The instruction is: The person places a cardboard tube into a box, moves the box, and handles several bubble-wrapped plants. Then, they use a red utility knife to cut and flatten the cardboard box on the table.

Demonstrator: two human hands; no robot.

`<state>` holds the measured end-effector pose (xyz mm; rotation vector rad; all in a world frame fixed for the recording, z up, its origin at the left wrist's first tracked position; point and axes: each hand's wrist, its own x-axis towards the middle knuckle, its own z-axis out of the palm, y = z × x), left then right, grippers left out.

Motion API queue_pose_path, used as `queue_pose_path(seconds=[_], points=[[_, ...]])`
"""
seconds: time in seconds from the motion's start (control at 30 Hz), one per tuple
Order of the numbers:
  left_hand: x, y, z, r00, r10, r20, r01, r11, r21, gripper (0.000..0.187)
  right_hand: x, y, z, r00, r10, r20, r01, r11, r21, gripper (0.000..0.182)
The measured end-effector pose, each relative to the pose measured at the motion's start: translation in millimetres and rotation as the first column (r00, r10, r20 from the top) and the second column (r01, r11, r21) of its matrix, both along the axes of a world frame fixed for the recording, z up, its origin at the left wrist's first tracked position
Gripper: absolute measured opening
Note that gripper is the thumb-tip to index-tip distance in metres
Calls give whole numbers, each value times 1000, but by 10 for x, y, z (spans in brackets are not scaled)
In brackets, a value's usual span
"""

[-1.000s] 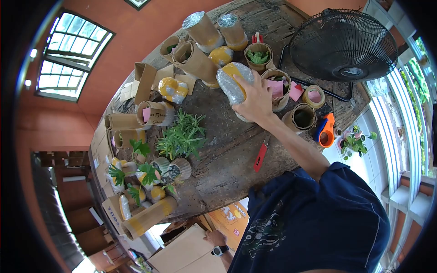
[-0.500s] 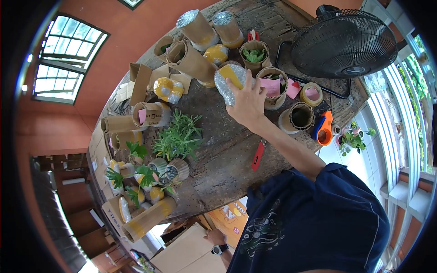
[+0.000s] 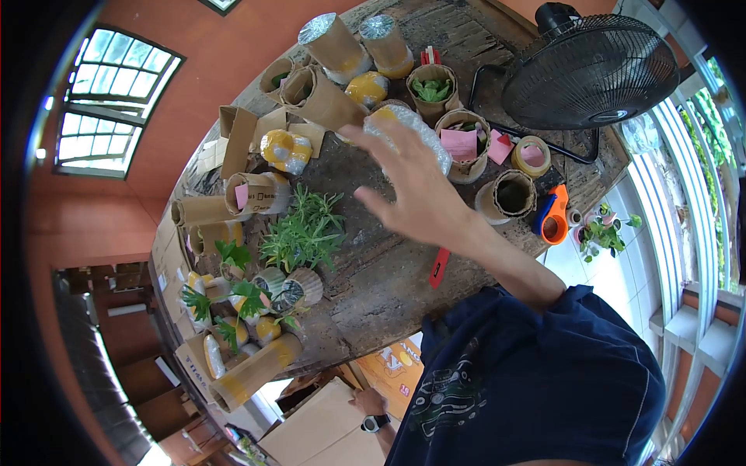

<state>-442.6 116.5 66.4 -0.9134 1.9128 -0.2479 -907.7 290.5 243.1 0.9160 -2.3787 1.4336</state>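
My right hand (image 3: 416, 182) is open with its fingers spread, above the table and in front of a bubble-wrapped bundle (image 3: 426, 133) that it partly hides. Left of the fingers stands an open cardboard tube (image 3: 330, 99); a leafy green plant (image 3: 303, 229) lies lower left. A red cutter (image 3: 439, 269) rests below the right forearm. At the bottom, my left hand (image 3: 369, 401), wearing a watch, is closed at the edge of a cardboard box (image 3: 322, 427); its fingertips are partly hidden.
A black fan (image 3: 590, 74) stands at the upper right. An orange tape dispenser (image 3: 553, 217) and a tape roll (image 3: 531, 157) sit by the right edge. Several cardboard tubes and yellow-taped bundles (image 3: 286, 150) line the far and left sides of the wooden table (image 3: 365, 299).
My right hand has come off the bubble-wrapped bundle and moved left and toward me, its fingers spreading. The left hand stays at the cardboard box.
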Motion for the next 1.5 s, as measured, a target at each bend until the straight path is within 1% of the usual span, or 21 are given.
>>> queue_pose_path(seconds=[0.03, 0.07, 0.1, 0.13, 0.2, 0.23, 0.3, 0.33, 0.4, 0.73, 1.0, 1.03, 1.07, 1.1, 1.13, 1.2, 1.27, 1.3, 1.33, 1.4, 1.5], points=[[4, -13, -5, 1000, -4, 5, 4, 1000, 12, 22, 80, 39, 217, 990, 126, -58, -133, 982, -134, 64], [13, -30, -20, 1000, -9, 10, 8, 1000, 25, 22, 161, 33, 353, 958, 166, -232, -225, 940, -257, 51], [22, -47, -36, 1000, -13, 15, 12, 999, 38, 22, 250, 16, 482, 898, 175, -404, -330, 874, -356, 38], [13, -32, -38, 1000, -15, 9, 14, 999, 39, 22, 355, 28, 660, 843, 110, -526, -367, 833, -415, 34], [-13, -42, -37, 1000, -22, 12, 22, 999, 39, 22, 576, 11, 925, 802, 18, -598, -428, 715, -553, 31], [4, -32, -38, 1000, -24, 10, 24, 999, 33, 22, 685, -28, 1018, 828, 9, -561, -439, 634, -637, 33], [-2, -31, -33, 999, -37, 3, 37, 999, 23, 21, 712, -213, 1056, 790, -131, -599, -426, 586, -689, 29], [-6, -27, -39, 999, -42, -3, 42, 999, 18, 21, 709, -277, 1072, 780, -178, -600, -410, 579, -705, 29], [-2, -26, -50, 999, -51, -12, 51, 999, 10, 21, 747, -336, 1100, 779, -195, -596, -401, 575, -713, 28], [83, 16, -88, 997, -55, -58, 54, 998, -30, 20, 935, -228, 1101, 861, -89, -501, -362, 585, -726, 25], [147, 48, -197, 989, -90, -115, 82, 994, -72, 20, 887, -85, 910, 914, 7, -406, -319, 631, -707, 23], [151, 45, -208, 988, -93, -126, 83, 993, -82, 20, 869, -59, 854, 922, 36, -386, -316, 646, -695, 22], [149, 44, -215, 986, -96, -137, 84, 992, -92, 19, 837, -13, 763, 922, 114, -369, -341, 690, -639, 22], [177, 63, -216, 985, -98, -145, 84, 991, -102, 19, 828, 64, 662, 910, 232, -345, -397, 733, -553, 22], [154, 63, -183, 989, -79, -125, 70, 994, -80, 19, 819, 166, 530, 870, 387, -305, -487, 768, -415, 21], [72, 59, -78, 998, -38, -54, 37, 999, -24, 18, 1001, 151, 88, 841, 522, -145, -537, 767, -351, 10], [50, 65, -52, 998, -17, -53, 15, 999, -29, 19, 1168, 217, -360, 783, 618, 67, -591, 773, -229, 14], [45, 69, -38, 999, -5, -53, 4, 1000, -31, 19, 1224, 298, -542, 735, 643, 214, -650, 758, -45, 14], [30, 74, -24, 999, 9, -49, -11, 999, -30, 19, 1269, 397, -727, 690, 627, 362, -704, 697, 133, 17], [-2, 87, 18, 999, 36, -40, -37, 999, -26, 20, 1353, 584, -1174, 645, 629, 434, -762, 492, 421, 25], [-51, 173, 100, 996, 42, -76, -49, 994, -100, 21, 1334, 860, -1361, 626, 503, 596, -777, 338, 531, 33]])
